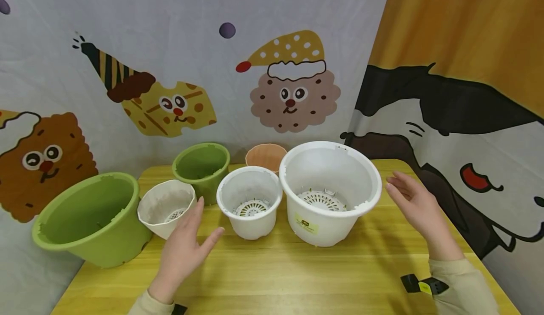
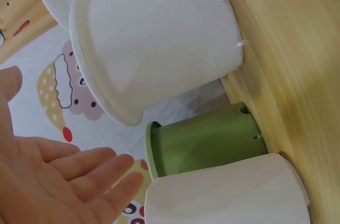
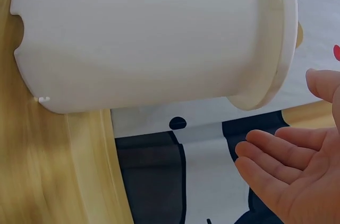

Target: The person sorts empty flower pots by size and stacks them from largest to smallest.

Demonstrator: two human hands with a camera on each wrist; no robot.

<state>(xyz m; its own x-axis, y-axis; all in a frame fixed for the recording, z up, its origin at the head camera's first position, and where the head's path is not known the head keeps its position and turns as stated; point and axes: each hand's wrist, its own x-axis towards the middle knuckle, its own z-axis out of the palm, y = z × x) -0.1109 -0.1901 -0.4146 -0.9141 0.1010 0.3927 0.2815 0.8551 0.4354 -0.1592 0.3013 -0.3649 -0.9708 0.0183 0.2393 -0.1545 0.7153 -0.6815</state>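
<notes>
Bare hands among pots on a worktop (image 1: 297, 279). The large white pot (image 1: 329, 227) stands upright, its axis vertical, toward the far right corner; it lies just left of the right grip (image 1: 418, 206), the nearer hand, with a narrow gap between fingertips and rim. The small white pot (image 1: 252, 226) stands left of it, between the two hands. The left grip (image 1: 182, 253) is nearest the cream pot (image 1: 163, 204), which it partly hides in the head view; contact there cannot be told. Both grips are spread, fingers extended, thumbs apart, holding nothing. The large green pot (image 1: 108, 239) stands by the left edge.
</notes>
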